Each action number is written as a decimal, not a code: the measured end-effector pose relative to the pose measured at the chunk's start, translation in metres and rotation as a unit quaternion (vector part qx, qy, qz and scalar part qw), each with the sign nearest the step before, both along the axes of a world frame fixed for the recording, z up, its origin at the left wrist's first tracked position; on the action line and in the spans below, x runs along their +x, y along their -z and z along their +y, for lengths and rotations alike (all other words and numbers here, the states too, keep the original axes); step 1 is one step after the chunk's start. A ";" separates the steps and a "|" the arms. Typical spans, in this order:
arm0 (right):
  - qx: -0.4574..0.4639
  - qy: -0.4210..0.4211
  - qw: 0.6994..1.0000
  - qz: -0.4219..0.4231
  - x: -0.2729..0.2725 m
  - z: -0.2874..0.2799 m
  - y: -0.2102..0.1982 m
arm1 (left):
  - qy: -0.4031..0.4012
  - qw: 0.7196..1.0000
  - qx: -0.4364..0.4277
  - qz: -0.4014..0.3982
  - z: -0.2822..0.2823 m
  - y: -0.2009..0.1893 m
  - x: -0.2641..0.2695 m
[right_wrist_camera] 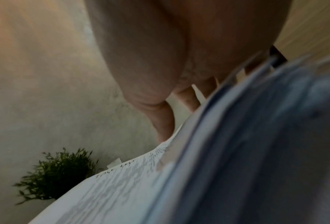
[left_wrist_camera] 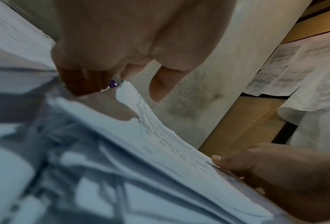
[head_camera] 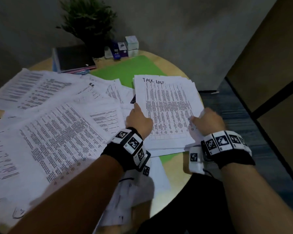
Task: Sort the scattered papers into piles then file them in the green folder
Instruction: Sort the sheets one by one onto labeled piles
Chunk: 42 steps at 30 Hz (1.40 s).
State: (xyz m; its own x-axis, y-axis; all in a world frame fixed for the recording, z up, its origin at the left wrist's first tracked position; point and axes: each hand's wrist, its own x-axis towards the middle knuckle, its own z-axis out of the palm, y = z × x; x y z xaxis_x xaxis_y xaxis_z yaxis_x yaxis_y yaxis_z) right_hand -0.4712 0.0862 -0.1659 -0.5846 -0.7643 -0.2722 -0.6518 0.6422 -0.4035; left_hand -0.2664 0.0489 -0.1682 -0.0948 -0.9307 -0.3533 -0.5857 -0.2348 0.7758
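A stack of printed sheets headed "TASK LIST" (head_camera: 167,105) lies over the green folder (head_camera: 130,70) on the right half of the round table. My left hand (head_camera: 139,119) holds the stack's left edge, and my right hand (head_camera: 208,120) grips its right edge with the thumb on top. In the left wrist view the left hand (left_wrist_camera: 121,68) has its fingers curled at the stack's edge (left_wrist_camera: 160,136), and the right hand (left_wrist_camera: 275,174) pinches the far side. In the right wrist view the right hand's fingers (right_wrist_camera: 187,97) go behind the stack (right_wrist_camera: 121,189). Scattered papers (head_camera: 57,124) cover the table's left half.
A potted plant (head_camera: 90,19), dark notebooks (head_camera: 73,59) and small boxes (head_camera: 131,45) stand at the table's back edge. A dark flat object (head_camera: 133,99) peeks out left of the stack. More sheets (head_camera: 142,191) lie near me. Bare table rim (head_camera: 174,68) shows at the right.
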 end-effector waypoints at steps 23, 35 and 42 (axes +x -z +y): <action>-0.098 -0.313 0.939 -0.105 0.152 0.003 -0.064 | -0.147 0.982 -0.051 0.103 0.033 -0.072 0.213; 0.075 -0.231 0.965 0.095 0.309 -0.020 -0.018 | -0.195 0.968 0.024 0.159 0.036 -0.028 0.314; 0.021 -0.246 0.969 -0.012 0.300 -0.011 -0.027 | -0.182 0.961 0.015 0.210 0.042 -0.023 0.334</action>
State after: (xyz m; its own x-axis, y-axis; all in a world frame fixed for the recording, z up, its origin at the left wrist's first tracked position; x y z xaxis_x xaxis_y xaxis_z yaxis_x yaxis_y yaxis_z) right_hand -0.1710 0.0748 -0.1386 -0.1464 -0.9369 -0.3176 -0.8741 0.2729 -0.4019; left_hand 0.0673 0.0914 -0.1453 0.0946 -0.9196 -0.3813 -0.0976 -0.3897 0.9158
